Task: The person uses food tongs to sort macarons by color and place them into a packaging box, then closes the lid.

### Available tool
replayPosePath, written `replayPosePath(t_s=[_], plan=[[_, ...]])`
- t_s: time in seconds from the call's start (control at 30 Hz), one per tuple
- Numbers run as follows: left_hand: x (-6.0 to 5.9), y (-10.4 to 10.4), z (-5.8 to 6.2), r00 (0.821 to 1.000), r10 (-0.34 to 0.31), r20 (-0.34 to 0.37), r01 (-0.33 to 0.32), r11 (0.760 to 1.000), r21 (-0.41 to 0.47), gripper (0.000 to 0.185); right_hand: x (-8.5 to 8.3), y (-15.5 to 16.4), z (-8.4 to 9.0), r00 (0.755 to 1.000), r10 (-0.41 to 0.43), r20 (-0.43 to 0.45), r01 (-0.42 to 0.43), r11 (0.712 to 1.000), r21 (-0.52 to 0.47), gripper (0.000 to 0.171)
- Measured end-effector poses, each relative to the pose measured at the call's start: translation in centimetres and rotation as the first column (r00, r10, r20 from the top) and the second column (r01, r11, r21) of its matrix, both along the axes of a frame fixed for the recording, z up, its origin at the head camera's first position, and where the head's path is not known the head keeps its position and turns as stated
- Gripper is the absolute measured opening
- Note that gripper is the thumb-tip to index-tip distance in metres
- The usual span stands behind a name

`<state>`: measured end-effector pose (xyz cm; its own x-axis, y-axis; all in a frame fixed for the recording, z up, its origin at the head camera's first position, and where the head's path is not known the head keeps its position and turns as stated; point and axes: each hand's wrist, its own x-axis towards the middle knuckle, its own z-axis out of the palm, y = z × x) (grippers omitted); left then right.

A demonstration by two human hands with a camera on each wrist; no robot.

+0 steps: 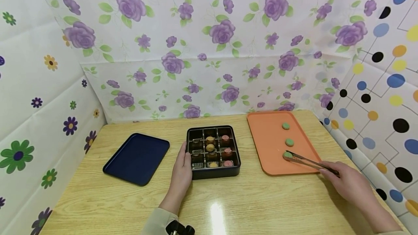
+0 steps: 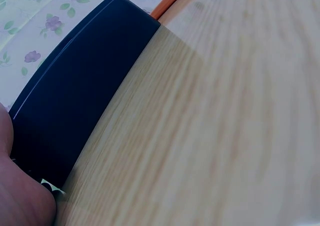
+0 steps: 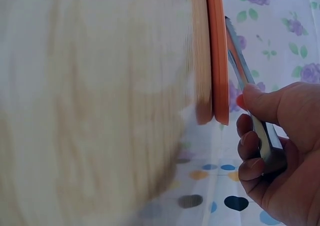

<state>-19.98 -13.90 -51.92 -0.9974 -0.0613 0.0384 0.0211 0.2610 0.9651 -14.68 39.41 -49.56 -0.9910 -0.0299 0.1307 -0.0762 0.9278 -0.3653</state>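
My right hand (image 1: pixel 351 182) grips metal tongs (image 3: pixel 243 68) by the handle end. The tong tips are at the nearest of three green macarons (image 1: pixel 286 126), which lie in a line on the orange tray (image 1: pixel 267 155); one arm lies to each side of it. My left hand (image 1: pixel 183 171) rests along the left wall of a black divided box (image 1: pixel 215 172), fingers fairly straight against it. Pink macarons (image 1: pixel 225 137) sit in the box's right column. Yellow-orange macarons (image 1: pixel 213 164) are in its middle column, where a tan one (image 1: pixel 210 148) sits higher than the others.
A dark blue tray (image 1: pixel 137 159) lies on the wooden table (image 1: pixel 209 206) left of the box. Flower-patterned cloth (image 1: pixel 202 57) hangs behind, and dotted cloth (image 1: pixel 388 100) stands close beside the right arm.
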Motion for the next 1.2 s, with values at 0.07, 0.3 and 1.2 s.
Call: replayPosePath(t_s=[0.07, 0.3, 1.2], plan=[[0.0, 0.0, 0.0, 1.000, 0.000, 0.000, 0.000, 1.000, -0.001, 0.058, 0.0, -0.1, 0.0, 1.000, -0.005, -0.006, 0.005, 1.000, -0.002, 0.040], [0.1, -0.1, -0.1, 1.000, -0.003, -0.003, 0.003, 1.000, 0.002, 0.058, 0.0, -0.7, 0.3, 0.999, -0.004, -0.043, 0.005, 1.000, 0.002, 0.038], [0.0, 0.0, 0.0, 1.000, -0.002, -0.004, 0.002, 1.000, 0.008, 0.058, -1.5, -5.7, 2.0, 0.993, 0.064, -0.099, -0.073, 0.994, -0.085, 0.035]])
